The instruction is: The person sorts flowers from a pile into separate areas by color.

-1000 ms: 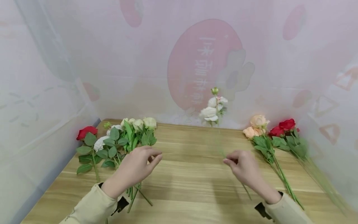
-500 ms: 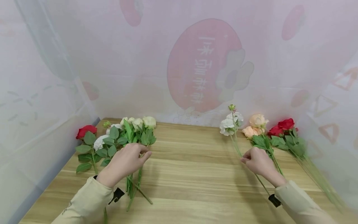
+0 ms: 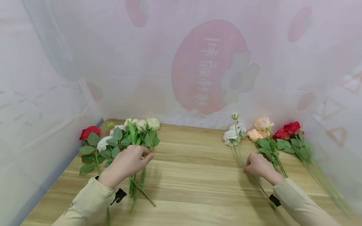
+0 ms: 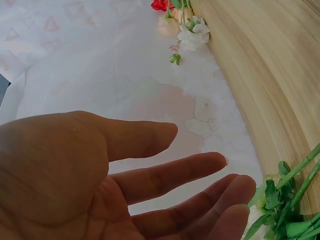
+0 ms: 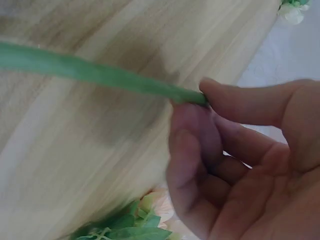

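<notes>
My right hand point(image 3: 258, 166) pinches the green stem point(image 5: 115, 79) of a white artificial flower point(image 3: 231, 137) between thumb and curled fingers. Its blooms and a small green bud point(image 3: 235, 116) lie at the back of the table, left of the peach roses. The stem's lower end runs toward my right sleeve. My left hand point(image 3: 127, 161) holds nothing; in the left wrist view its fingers point(image 4: 170, 175) are relaxed and apart from the thumb. It hovers over the bunch of cream flowers point(image 3: 141, 124), hiding part of their stems.
Peach roses point(image 3: 258, 130) and red roses point(image 3: 291, 128) lie at the right on the wooden table point(image 3: 192, 182). At the left are a red rose point(image 3: 90, 132) and a white flower point(image 3: 104, 143) with green leaves. Printed cloth walls point(image 3: 141, 78) stand along the back and sides.
My right hand has moved right and brought the white flower down from upright to low beside the peach roses. My left hand has shifted slightly left.
</notes>
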A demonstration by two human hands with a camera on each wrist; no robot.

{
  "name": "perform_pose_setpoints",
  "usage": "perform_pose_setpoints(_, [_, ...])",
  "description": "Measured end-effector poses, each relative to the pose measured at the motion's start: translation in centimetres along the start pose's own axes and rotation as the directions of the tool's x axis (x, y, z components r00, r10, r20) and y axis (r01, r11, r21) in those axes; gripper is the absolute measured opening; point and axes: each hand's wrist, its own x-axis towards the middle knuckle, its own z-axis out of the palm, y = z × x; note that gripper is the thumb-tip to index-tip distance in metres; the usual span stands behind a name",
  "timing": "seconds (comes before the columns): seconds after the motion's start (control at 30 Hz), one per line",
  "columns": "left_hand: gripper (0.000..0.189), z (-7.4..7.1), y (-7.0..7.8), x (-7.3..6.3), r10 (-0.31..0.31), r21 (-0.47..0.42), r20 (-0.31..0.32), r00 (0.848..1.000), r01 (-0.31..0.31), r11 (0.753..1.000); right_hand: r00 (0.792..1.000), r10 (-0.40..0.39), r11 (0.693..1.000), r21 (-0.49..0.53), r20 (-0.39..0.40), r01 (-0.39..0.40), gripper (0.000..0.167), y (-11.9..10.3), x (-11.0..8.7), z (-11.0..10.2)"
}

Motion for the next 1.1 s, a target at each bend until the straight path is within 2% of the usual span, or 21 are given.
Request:
perform_pose_setpoints(0.17, [0.025,-0.1,0.0,0.0,-0.018,-0.008,0.039,0.999,0.018,1.000,0.999,-0.034,0.996,-0.087,0.007,0.034,0.047,-0.2,0.1,0.3])
perform_pose_setpoints(0.4, [0.021,-0.2,-0.3,-0.2,-0.008,0.006,0.065,0.998,0.008,1.000,1.000,-0.001,0.991,-0.134,0.012,0.003,0.047,-0.8,-0.1,0.3])
perform_pose_setpoints(0.57, [0.022,-0.4,-0.5,-0.1,-0.014,0.011,0.063,0.998,0.013,1.000,0.999,0.045,0.992,-0.114,-0.015,-0.046,0.050,-1.3,-0.9,-0.4])
perform_pose_setpoints(0.67, [0.021,-0.7,-0.8,0.1,-0.008,0.011,0.025,1.000,0.008,1.000,0.998,0.046,0.995,-0.090,-0.048,-0.050,0.051,-1.7,-1.3,-1.1])
perform_pose_setpoints(0.73, [0.022,-0.9,-1.0,0.3,-0.006,0.011,-0.006,1.000,0.006,1.000,0.996,0.016,0.998,-0.066,-0.087,-0.022,0.049,-1.9,-1.6,-1.6])
perform_pose_setpoints(0.83, [0.020,-1.1,-1.6,0.5,0.000,0.003,-0.039,0.999,0.001,1.000,0.988,-0.054,0.998,-0.037,-0.148,0.049,0.036,-2.5,-2.1,-2.3])
perform_pose_setpoints(0.97, [0.026,-0.9,-2.4,0.8,-0.026,0.013,-0.028,0.999,0.026,1.000,0.974,-0.107,0.994,0.001,-0.200,0.110,0.018,-3.6,-2.8,-2.9])
perform_pose_setpoints(1.1, [0.024,-0.6,-2.9,1.1,-0.056,0.031,0.009,0.998,0.055,0.998,0.971,-0.096,0.991,0.067,-0.221,0.113,0.020,-4.9,-3.6,-3.0])
